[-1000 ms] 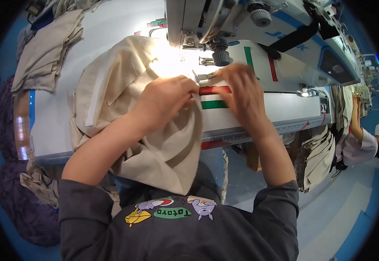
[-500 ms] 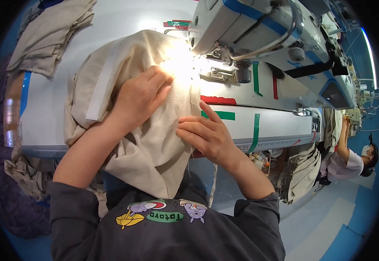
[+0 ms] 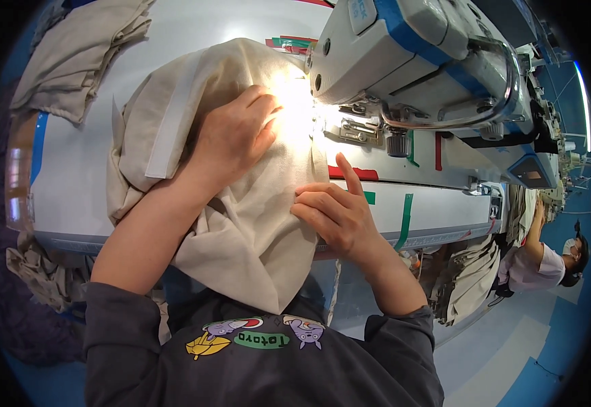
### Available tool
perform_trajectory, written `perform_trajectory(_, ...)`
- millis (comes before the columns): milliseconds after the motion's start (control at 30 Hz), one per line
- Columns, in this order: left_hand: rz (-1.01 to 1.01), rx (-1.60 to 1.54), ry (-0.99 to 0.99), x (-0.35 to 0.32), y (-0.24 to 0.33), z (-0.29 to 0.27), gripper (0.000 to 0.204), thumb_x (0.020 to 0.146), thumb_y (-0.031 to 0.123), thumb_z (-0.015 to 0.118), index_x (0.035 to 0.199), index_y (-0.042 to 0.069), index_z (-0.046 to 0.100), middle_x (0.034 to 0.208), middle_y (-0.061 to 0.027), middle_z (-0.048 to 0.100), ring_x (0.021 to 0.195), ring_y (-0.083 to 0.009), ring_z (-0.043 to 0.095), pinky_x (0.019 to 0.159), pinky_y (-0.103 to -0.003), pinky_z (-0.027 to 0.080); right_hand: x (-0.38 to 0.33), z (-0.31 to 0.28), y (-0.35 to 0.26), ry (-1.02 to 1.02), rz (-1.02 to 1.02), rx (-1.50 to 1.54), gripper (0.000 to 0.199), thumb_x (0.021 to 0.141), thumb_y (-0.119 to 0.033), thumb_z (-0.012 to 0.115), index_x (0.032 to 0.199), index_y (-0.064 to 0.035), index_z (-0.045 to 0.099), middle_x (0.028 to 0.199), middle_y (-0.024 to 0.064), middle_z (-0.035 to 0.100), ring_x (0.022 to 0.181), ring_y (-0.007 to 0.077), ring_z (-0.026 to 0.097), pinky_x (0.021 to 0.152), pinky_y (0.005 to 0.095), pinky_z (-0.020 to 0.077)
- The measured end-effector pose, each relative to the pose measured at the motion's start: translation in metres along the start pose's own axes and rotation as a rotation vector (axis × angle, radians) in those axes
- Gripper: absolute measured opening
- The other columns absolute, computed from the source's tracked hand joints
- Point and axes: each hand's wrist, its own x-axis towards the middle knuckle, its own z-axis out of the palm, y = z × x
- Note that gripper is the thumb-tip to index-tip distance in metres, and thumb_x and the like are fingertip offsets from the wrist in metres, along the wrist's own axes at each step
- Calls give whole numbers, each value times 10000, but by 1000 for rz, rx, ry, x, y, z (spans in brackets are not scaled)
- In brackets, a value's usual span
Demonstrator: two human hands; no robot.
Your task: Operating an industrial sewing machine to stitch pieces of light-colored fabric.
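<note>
A large piece of beige cloth [image 3: 268,224] lies bunched on the sewing table, and one corner hangs over the near edge. A white strip [image 3: 173,129] runs along its left part. My left hand [image 3: 238,132] is closed on the cloth with curled fingers, just left of the sewing machine's [image 3: 431,74] needle area. Bright lamp glare there hides the fingertips and the needle. My right hand [image 3: 339,217] rests its outstretched fingers on the cloth's right edge, with one finger raised apart from the others. Right of the glare sits the metal presser and guide hardware [image 3: 362,129].
Folded beige cloth pieces [image 3: 82,57] lie at the table's far left. Red tape [image 3: 353,173] and green tape [image 3: 405,220] mark the tabletop. More beige pieces [image 3: 470,281] hang at the right, near a seated person [image 3: 536,264] at another station.
The view has shifted slightly, so the machine, cloth and both hands appear farther right. My hands keep about the same places on the cloth.
</note>
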Motion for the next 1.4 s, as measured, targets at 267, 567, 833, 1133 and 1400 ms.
perform_trajectory(267,-33,18,27,10,-11,7,251,860,51,648,1108,23,616,1094,-108,642,742,-254,654,674,-353,519,1,1,0,18,11,-7,130,750,-58,674,860,-110,628,911,-14,597,935,120,646,1186,587,236)
perform_trajectory(567,-23,-3,80,26,-18,13,259,861,34,635,1119,33,610,1123,-89,641,797,-285,654,701,-358,522,4,2,5,23,31,-28,137,780,-103,640,909,-142,667,881,-32,626,938,117,669,1185,579,246)
perform_trajectory(833,128,417,-48,69,-12,0,282,862,85,602,1131,4,581,1165,-136,623,915,-340,674,807,-464,528,4,4,6,40,22,-30,156,760,-64,676,888,-138,627,883,-31,590,919,115,645,1174,589,252)
perform_trajectory(1133,-57,251,-615,27,8,-38,410,887,264,678,1204,38,551,1223,-167,580,968,-357,654,809,-459,538,-23,-3,-59,-66,14,89,106,715,-78,645,788,-133,592,822,-13,555,818,117,624,1178,624,220)
perform_trajectory(1400,-162,536,-534,-57,42,-92,486,856,354,699,1211,40,591,1055,-156,605,762,-333,683,660,-432,562,-58,-10,-97,-212,41,161,77,706,-66,670,759,-122,663,821,-29,618,797,97,667,1150,695,183)
